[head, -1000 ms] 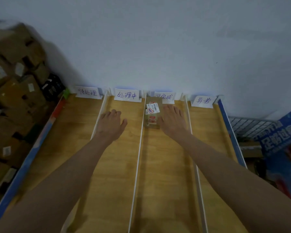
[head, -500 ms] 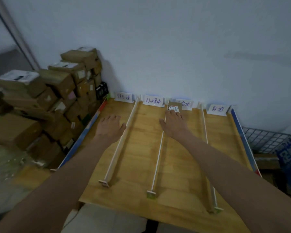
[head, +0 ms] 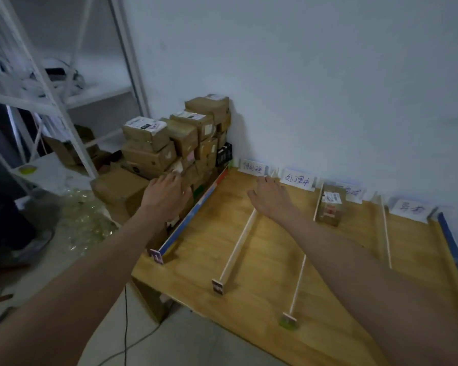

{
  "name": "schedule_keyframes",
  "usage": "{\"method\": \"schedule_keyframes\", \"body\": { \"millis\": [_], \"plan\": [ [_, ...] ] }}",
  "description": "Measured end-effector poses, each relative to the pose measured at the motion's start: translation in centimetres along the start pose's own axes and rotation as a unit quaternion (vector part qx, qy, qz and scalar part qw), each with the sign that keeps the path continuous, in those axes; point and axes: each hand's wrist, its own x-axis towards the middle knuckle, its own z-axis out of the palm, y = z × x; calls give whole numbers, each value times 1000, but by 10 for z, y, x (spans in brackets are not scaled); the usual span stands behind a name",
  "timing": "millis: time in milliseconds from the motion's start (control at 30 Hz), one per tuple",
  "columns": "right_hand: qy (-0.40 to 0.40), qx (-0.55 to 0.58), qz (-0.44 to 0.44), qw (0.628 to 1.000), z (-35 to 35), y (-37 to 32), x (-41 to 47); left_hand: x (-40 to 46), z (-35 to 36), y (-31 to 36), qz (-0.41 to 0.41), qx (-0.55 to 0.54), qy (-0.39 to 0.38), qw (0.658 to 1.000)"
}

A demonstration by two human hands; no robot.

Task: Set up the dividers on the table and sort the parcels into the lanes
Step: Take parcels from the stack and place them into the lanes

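Head view: a wooden desk (head: pixel 249 249) stands against a pale blue-grey wall (head: pixel 315 75). Thin white dividers (head: pixel 237 253) run front to back and split it into lanes, with blue edge strips (head: pixel 193 215) along both sides. Handwritten paper labels (head: pixel 298 179) stand along the back edge. One parcel (head: pixel 331 208) lies at the far end of the third lane, touching its left divider. Left of the desk, a stack of cardboard parcels (head: pixel 175 143) is piled on the floor against the wall, beside a white metal shelf rack (head: pixel 50 96). The left hand (head: pixel 167 194) reaches toward the stack, grip empty, fingers spread. The right hand (head: pixel 271 198) hovers over the first divider, fingers relaxed, holding nothing.
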Motion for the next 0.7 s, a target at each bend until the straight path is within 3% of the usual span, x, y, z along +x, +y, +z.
{"method": "schedule_keyframes", "body": {
  "millis": [300, 467, 700],
  "plan": [
    [6, 50, -21, 999, 8, -109, 79, 53, -27, -115, -16, -5, 40, 999],
    [-4, 97, 3, 995, 21, -170, 127, 110, -32, -184, -22, -7, 18, 1000],
    [-11, 222, 67, 973, 28, -238, 194, 189, -29, -237, -53, -127, 36, 990]
  ]
}}
